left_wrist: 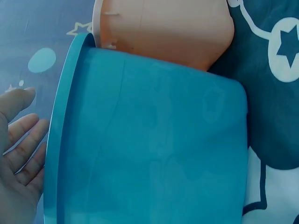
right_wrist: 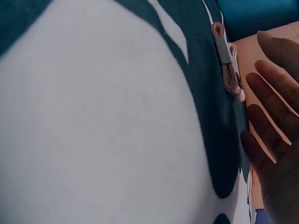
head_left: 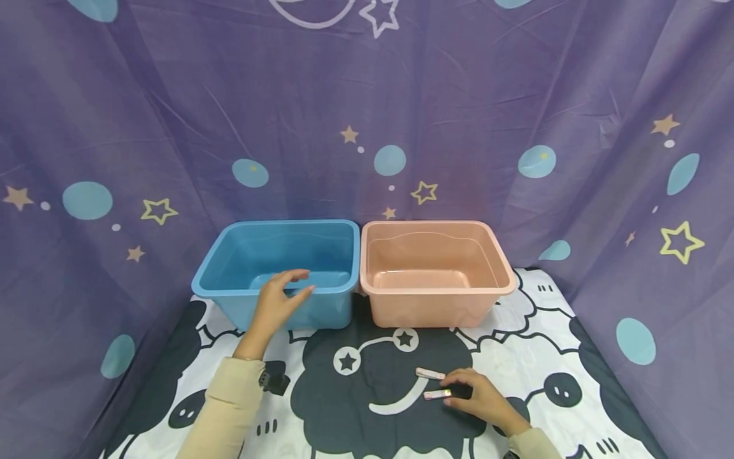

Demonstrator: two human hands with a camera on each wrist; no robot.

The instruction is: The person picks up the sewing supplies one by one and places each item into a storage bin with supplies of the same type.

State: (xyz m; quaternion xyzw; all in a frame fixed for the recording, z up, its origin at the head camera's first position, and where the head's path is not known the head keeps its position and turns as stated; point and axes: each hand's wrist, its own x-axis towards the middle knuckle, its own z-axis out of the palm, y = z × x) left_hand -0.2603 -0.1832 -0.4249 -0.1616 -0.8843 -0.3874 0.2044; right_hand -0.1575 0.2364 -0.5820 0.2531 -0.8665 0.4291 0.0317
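Observation:
My left hand point(head_left: 274, 305) is raised at the front rim of the blue tub point(head_left: 287, 223), thumb and fingers apart with nothing between them. In the left wrist view the fingers of the left hand point(left_wrist: 21, 156) spread beside the tub's rim. Two small bundles of flat pinkish strip lie on the dark part of the cloth, a far bundle point(head_left: 430, 373) and a near bundle point(head_left: 438, 394). My right hand point(head_left: 480, 398) hovers with its fingertips right at their right ends. The right wrist view shows a grey band round one folded bundle point(right_wrist: 225, 58), and loosely extended fingers.
A peach tub point(head_left: 436, 309) stands directly right of the blue one, at the back of the surface. The cloth point(head_left: 321, 427) has a sheep pattern in black and white. Purple curtains point(head_left: 321, 95) with stars enclose the back and both sides.

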